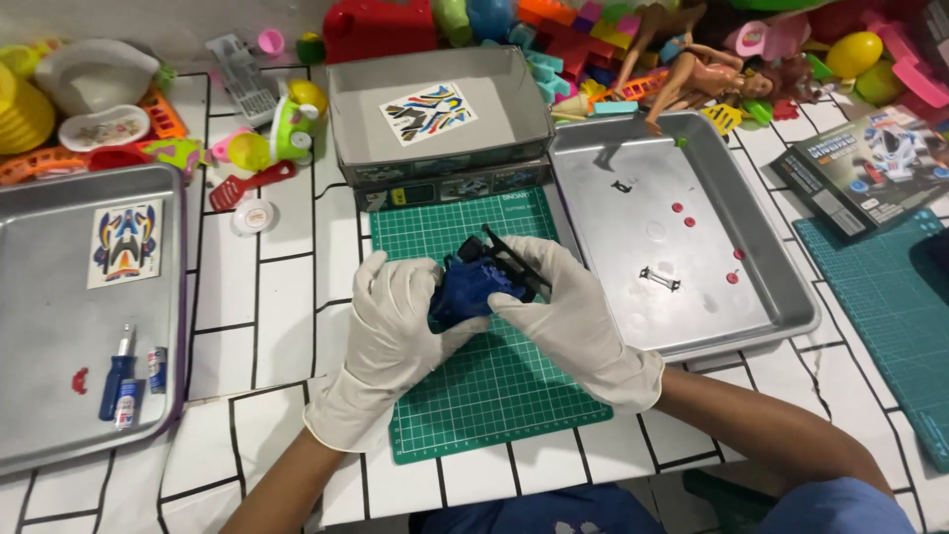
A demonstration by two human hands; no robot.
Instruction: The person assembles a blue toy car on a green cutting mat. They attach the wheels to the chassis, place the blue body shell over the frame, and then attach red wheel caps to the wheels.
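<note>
Head view, looking down. Both hands gloved white. Left hand (pixel 395 316) and right hand (pixel 563 307) meet over a green cutting mat (pixel 494 386) on the tiled worktop (pixel 267 297). Between them: a blue toy car body (pixel 465 287) with a black frame piece (pixel 514 259) sticking up beyond the fingertips. Left fingers (pixel 420 272) curl closed around the body's near side; right fingers (pixel 529 259) wrap over its far side and the black piece. Car held just above the mat, whether touching it cannot be told.

Beyond the fingers: open grey cardboard box (pixel 435 119), sticker sheet lying inside, its front edge at the mat's far edge. Right of the right fingers: metal tray (pixel 781 297), rim just beside the mat, small red and black parts scattered in it. Left of the left fingers, well apart: second metal tray (pixel 59 326) with a sticker sheet and a blue screwdriver (pixel 117 374). Bare tile strip between that tray and the mat. Toy heap (pixel 633 49) crowds the far edge.
</note>
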